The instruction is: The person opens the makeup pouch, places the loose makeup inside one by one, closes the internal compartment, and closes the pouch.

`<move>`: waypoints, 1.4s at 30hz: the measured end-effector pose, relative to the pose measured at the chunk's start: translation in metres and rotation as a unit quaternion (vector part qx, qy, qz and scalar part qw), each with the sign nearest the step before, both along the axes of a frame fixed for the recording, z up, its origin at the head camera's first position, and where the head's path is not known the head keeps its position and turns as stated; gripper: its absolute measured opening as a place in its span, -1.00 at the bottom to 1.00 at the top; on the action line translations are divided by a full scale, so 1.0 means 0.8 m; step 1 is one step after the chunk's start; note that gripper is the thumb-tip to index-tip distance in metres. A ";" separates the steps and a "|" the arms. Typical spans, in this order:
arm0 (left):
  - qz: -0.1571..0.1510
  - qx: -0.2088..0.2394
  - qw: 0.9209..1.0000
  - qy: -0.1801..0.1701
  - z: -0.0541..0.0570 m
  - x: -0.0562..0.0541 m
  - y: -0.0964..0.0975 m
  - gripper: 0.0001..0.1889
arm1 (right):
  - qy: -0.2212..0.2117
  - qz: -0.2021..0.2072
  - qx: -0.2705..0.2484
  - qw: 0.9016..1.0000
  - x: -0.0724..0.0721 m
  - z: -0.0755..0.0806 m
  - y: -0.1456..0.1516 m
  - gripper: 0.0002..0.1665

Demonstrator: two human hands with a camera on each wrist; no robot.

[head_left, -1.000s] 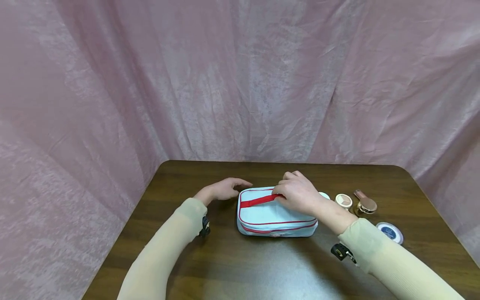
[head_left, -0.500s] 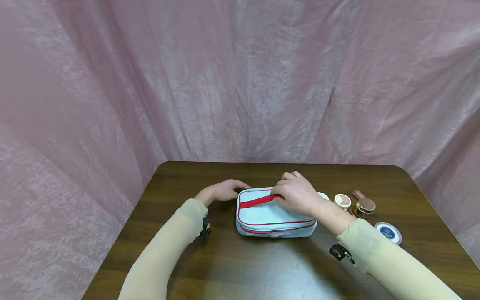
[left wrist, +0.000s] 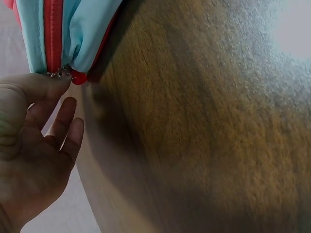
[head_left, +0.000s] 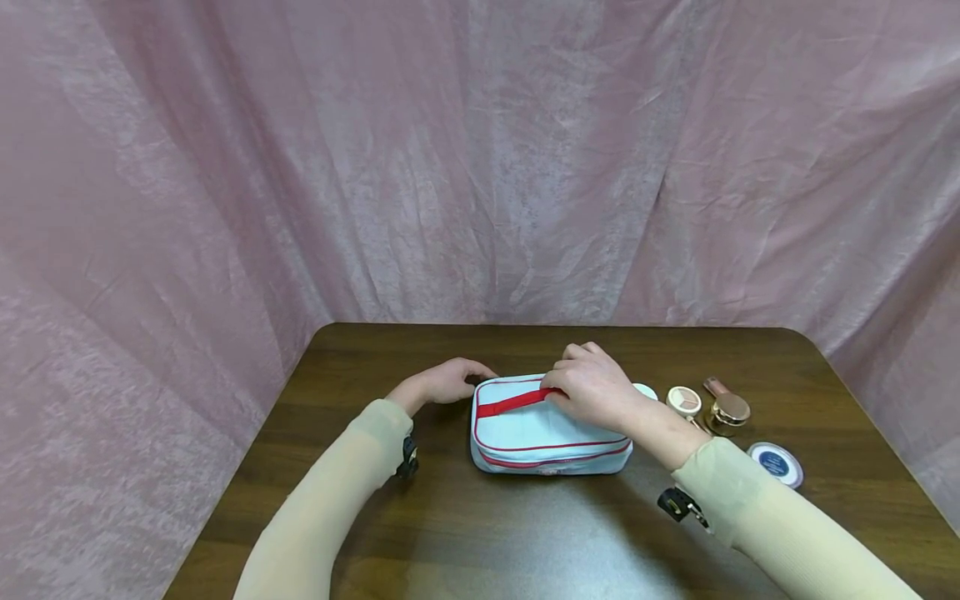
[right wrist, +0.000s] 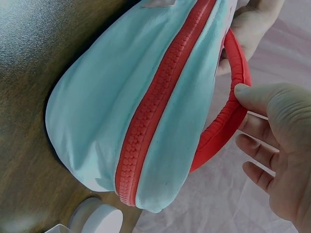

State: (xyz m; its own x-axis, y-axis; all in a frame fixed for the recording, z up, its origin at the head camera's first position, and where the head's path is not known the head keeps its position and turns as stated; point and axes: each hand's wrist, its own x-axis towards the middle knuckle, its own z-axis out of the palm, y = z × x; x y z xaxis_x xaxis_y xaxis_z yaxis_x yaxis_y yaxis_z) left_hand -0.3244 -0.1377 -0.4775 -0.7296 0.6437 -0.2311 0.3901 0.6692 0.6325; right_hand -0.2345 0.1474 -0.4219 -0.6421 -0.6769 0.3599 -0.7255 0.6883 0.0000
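A: Where's the bag [head_left: 555,432]?

B: Resting on the table [head_left: 457,533], near the middle of its width. Light blue, red trim, handle [right wrist: 239,63] side up.

A: Right hand [head_left: 594,386]?

B: Over the bag's right half. Pinching the red handle, thumb on one side, index on the other. Handle bows up, gap under it. Remaining fingers bent, off the handle.

A: Left hand [head_left: 447,381]?

B: At the bag's far left corner. Thumb and index pinch the small metal pull [left wrist: 59,74] at the end of the zip [right wrist: 155,97]. Index tip is hidden behind the thumb. Other fingers loosely curved. Red bead [left wrist: 78,77] just beside the thumb tip.

A: Zip state?

B: Teeth meshed along the stretch the right wrist view shows. Can't tell at the pull; thumb covers it.

A: What else is on the table?

B: All right of the bag. White jar [head_left: 646,391], partly hidden by the right wrist. Next to it a round three-colour palette [head_left: 684,400]. Then a gold pot [head_left: 731,410] with a small tube [head_left: 715,386] just behind it. Nearer the person, a round case [head_left: 777,464] with a blue centre, right beside the sleeve [head_left: 765,508].

A: Background?

B: Pink curtain [head_left: 480,167] behind the table.
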 end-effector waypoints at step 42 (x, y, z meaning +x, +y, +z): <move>0.068 0.018 0.997 -0.007 -0.002 0.008 -0.026 -0.80 | -0.006 -0.009 -0.003 1.000 0.001 -0.003 0.000 -0.93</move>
State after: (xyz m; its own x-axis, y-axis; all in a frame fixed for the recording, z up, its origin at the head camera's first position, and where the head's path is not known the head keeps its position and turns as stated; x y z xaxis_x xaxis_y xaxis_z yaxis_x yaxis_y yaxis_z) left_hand -0.3181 -0.1581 -0.4790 -0.8076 0.5468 -0.2207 0.2874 0.6919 0.6624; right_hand -0.2341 0.1476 -0.4243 -0.6587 -0.6625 0.3565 -0.7126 0.7014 -0.0132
